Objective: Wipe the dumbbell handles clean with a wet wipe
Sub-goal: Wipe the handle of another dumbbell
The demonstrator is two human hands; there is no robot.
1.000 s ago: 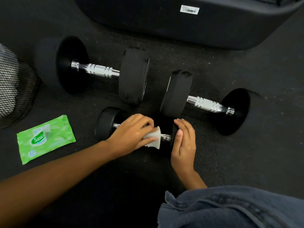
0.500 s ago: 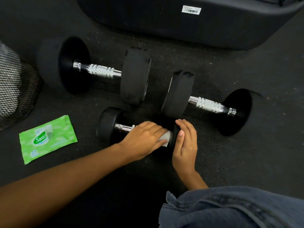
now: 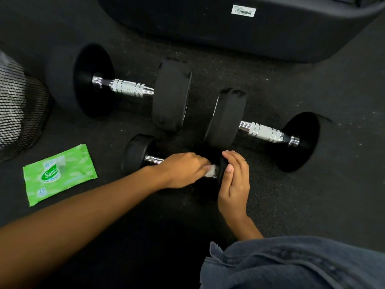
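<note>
Since the wet wipe (image 3: 210,173) has slid to the small dumbbell handle's (image 3: 154,159) right end, this pass looks done. Grip of left hand (image 3: 185,170) clamped on the wipe; right hand (image 3: 234,184) grip apart, bracing the head.

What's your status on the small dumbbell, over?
Left hand grips wet wipe at right end of small dumbbell handle. Right hand braces its end weight. Large dumbbells behind, not in the way.
</note>
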